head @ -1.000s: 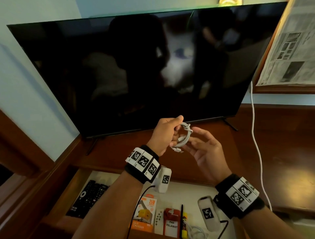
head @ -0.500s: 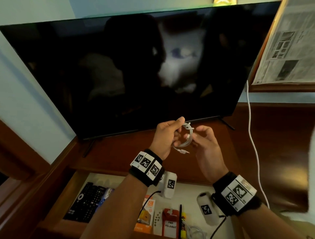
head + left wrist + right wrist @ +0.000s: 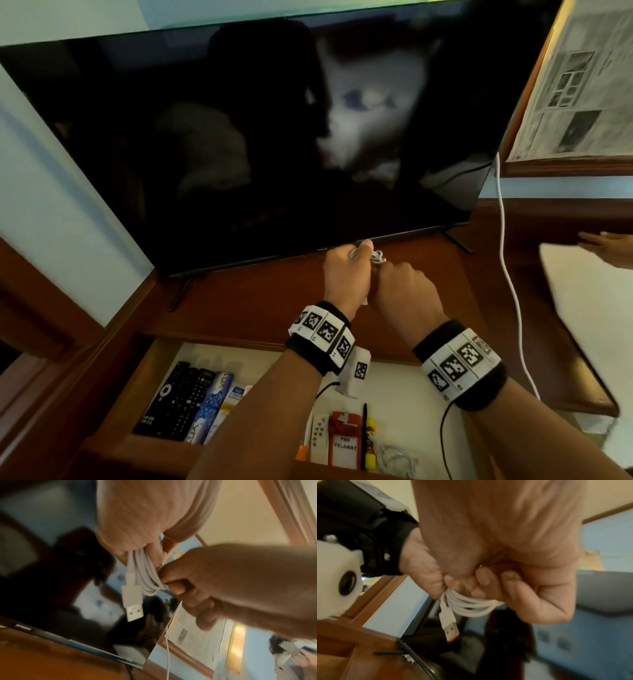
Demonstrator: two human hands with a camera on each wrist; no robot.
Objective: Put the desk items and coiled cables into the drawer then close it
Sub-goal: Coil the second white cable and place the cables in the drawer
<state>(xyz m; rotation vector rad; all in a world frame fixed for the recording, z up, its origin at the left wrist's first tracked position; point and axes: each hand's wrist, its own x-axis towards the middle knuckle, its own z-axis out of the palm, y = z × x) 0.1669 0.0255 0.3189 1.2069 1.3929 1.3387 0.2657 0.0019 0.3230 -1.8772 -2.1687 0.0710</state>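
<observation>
Your left hand (image 3: pixel 346 274) and right hand (image 3: pixel 404 291) are pressed together above the desk (image 3: pixel 260 301), both with fingers curled tight round one coiled white cable (image 3: pixel 145 580). From the left wrist view the loops run between your left fingers (image 3: pixel 130 543) and the pinch of your right thumb and forefinger; one USB plug (image 3: pixel 449 626) hangs free below the coil. From the head view only a small bit of the coil (image 3: pixel 376 256) shows above your knuckles, just in front of the one television (image 3: pixel 260 137).

Below your wrists the one drawer (image 3: pixel 144 383) stands open. In it you can count one black remote (image 3: pixel 178 401), two packets (image 3: pixel 214 404) beside it, one white controller (image 3: pixel 318 435), one red badge (image 3: pixel 346 438), one pen (image 3: pixel 364 435) and one more white cable (image 3: pixel 394 459).

One long white cord (image 3: pixel 507 274) hangs down the wall at the right.
</observation>
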